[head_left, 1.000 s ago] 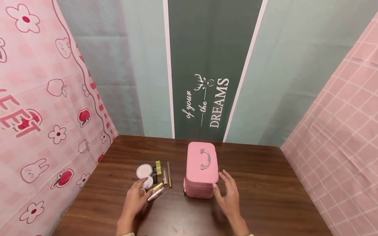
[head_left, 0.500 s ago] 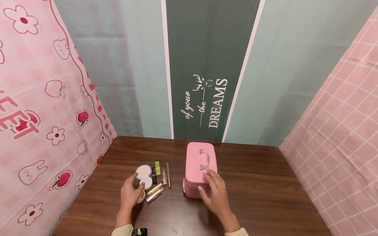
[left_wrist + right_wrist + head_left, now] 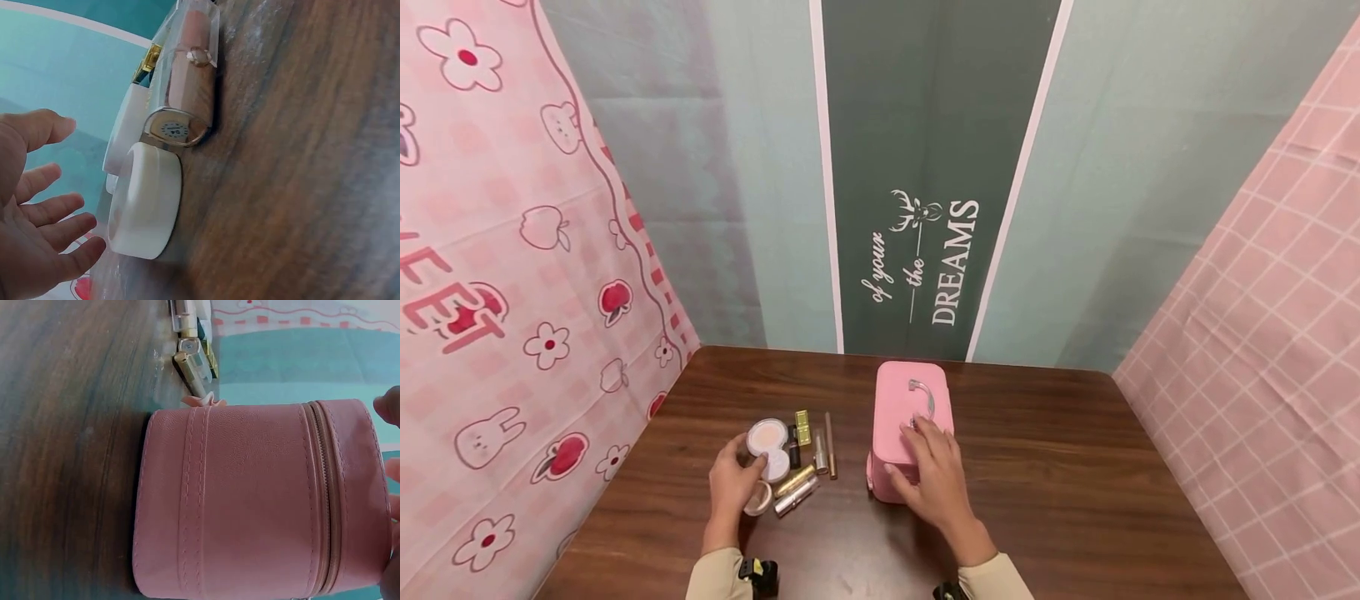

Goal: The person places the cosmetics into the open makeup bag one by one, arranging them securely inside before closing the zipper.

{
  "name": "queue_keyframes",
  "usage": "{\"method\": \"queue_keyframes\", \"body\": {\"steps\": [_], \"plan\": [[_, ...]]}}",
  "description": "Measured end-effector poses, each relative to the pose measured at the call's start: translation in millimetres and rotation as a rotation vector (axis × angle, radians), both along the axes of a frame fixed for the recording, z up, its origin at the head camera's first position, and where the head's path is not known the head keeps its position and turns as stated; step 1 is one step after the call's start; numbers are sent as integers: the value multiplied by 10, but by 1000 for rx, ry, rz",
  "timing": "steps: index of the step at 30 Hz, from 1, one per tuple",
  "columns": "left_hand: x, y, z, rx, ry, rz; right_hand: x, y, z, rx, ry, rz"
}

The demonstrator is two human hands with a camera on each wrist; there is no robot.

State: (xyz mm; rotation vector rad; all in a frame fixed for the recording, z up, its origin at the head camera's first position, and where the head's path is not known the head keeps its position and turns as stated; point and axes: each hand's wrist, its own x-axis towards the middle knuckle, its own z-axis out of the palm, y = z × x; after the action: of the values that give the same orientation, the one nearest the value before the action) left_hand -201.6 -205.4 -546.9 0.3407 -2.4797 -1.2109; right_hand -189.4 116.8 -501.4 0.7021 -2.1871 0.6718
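Note:
A pink zip-up case (image 3: 897, 417) stands on the table with a silver handle (image 3: 931, 398) on its lid. My right hand (image 3: 934, 475) is over the near part of the lid, loosely bent fingertips beside the handle. In the right wrist view the case's zip (image 3: 328, 500) is closed all along the visible side. My left hand (image 3: 732, 482) hovers at the left edge of the cosmetics, thumb and fingers spread. Nearest to it are a round powder compact (image 3: 767, 436), a smaller white round case (image 3: 776, 467) and a low round pot (image 3: 758, 499).
Right of the round cases lie a gold tube (image 3: 795, 480), a silver lipstick tube (image 3: 797, 497), a black tube (image 3: 793, 450), a gold-coloured piece (image 3: 802, 427), a clear tube (image 3: 820, 452) and a slim pencil (image 3: 830, 446). Printed cloths surround the wooden table (image 3: 1075, 483).
My right hand has moved left from beside the case to over its lid. My left hand has drawn back leftward, uncovering the low round pot. The case and cosmetics have stayed put.

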Motion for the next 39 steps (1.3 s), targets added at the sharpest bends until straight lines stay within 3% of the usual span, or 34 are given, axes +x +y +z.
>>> {"method": "queue_keyframes", "body": {"steps": [6, 15, 20, 29, 39], "plan": [[-75, -5, -17, 41, -59, -9, -37, -23, 9, 99, -19, -110], [-158, 50, -71, 127, -105, 44, -50, -54, 38, 175, -80, -201], [-225, 74, -47, 87, -146, 57, -77, -79, 22, 161, -74, -218], [-361, 193, -42, -87, -242, 146, -105, -86, 26, 146, -83, -226], [-364, 231, -65, -116, -307, 186, -62, -97, 29, 13, -82, -172]]}}
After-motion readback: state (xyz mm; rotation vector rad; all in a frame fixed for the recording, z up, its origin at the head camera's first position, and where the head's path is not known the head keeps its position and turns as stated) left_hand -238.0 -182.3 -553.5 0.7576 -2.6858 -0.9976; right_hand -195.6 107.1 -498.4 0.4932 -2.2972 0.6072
